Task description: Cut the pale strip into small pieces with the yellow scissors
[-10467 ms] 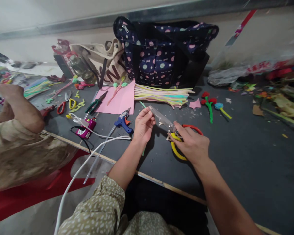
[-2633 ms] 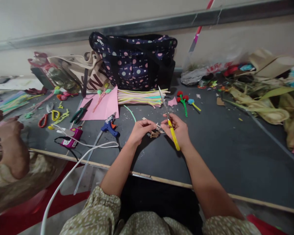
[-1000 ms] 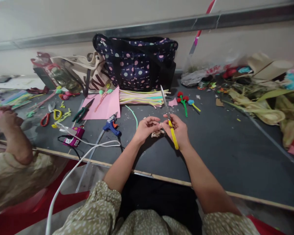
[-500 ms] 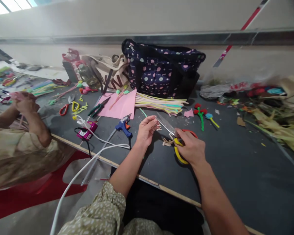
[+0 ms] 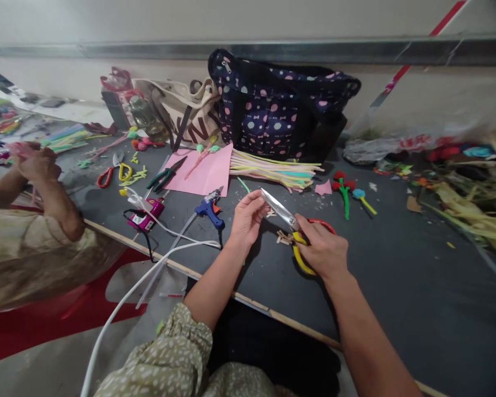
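Observation:
My right hand [image 5: 323, 247] is closed round the red and yellow handles of a pair of scissors [image 5: 280, 209]. The scissor blades lie together and point up-left, their tips at the fingertips of my left hand [image 5: 248, 218]. Thumb and forefinger of that hand are pinched; what is between them is too small to make out. A thin green stem [image 5: 243, 185] shows just beyond those fingertips, and I cannot tell whether it is held. Small beige cut pieces [image 5: 284, 237] lie on the dark table [image 5: 380, 286] below the blades.
Left of my hands are a blue glue gun [image 5: 210, 209], a purple box [image 5: 146, 214], pliers [image 5: 166, 173] and pink paper [image 5: 210, 179]. Behind lie fuzzy stems [image 5: 273, 170] and a polka-dot bag [image 5: 281, 110]. Red flowers [image 5: 344, 190] are at right. Another person's hands [image 5: 37, 162] work far left.
The scissor blades, apart before, have come together near my left fingertips. Both hands keep nearly the same place; the view has tilted slightly.

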`<state>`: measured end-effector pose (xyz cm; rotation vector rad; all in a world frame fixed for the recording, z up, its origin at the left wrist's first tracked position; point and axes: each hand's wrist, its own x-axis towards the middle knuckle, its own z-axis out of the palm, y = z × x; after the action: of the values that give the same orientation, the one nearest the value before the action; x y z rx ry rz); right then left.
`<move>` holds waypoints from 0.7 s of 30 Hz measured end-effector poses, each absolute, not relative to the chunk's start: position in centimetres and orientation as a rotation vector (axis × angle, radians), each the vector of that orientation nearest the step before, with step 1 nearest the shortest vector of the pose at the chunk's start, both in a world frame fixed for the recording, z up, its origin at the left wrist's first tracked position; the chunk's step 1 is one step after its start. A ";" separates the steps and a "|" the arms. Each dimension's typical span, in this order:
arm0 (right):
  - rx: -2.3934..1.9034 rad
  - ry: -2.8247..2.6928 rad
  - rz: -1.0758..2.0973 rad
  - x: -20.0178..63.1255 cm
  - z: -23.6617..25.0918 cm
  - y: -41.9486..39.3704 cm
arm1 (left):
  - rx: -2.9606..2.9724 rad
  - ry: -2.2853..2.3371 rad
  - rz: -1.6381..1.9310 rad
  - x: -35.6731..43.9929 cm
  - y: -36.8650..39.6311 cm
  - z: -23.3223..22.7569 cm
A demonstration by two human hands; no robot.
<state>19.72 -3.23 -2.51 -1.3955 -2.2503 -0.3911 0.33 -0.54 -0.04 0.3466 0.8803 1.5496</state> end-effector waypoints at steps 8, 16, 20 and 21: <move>-1.332 -2.241 -0.426 19.8 -2.6 -3.2 | 0.351 0.854 1.568 0.3 -0.5 -0.1; -1.330 -2.248 -0.431 19.7 -2.5 -3.2 | 0.335 0.868 1.575 0.4 -0.5 -0.1; -1.334 -2.280 -0.426 19.8 -2.6 -3.2 | 0.341 0.844 1.583 0.3 -0.4 -0.3; -1.335 -2.283 -0.418 19.8 -2.6 -3.2 | 0.345 0.841 1.588 0.3 -0.4 -0.3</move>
<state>19.76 -3.16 -2.62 -1.3347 -2.2833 -0.4181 0.29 -0.36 -0.32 0.3451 0.8409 1.5877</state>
